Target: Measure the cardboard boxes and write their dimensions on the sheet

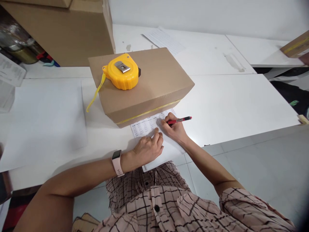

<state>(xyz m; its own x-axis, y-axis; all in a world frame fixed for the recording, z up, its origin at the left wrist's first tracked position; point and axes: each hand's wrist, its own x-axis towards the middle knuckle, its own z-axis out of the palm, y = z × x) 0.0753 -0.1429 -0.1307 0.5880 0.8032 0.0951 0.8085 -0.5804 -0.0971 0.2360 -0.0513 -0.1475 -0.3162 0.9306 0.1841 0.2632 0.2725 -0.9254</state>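
A red-and-black pen (180,120) is pinched in my right hand (175,129), its writing end close to a sheet of paper (166,149) covered in handwritten columns. My left hand (148,149) lies on the same sheet with its fingers curled, pressing it down. The fingertips' underside is hidden. Just beyond both hands sits a closed brown cardboard box (154,77) with a yellow strip along its lower near edge. On the box's top rests a yellow tape measure (123,72) with a metal clip and a yellow wrist strap hanging over the left side.
Large white sheets (45,119) cover the left of the white table (231,100). Behind stands a bigger cardboard box (60,32), with jars (21,48) at its left. A printed paper (164,39) lies near the wall. Another box (296,45) is at far right.
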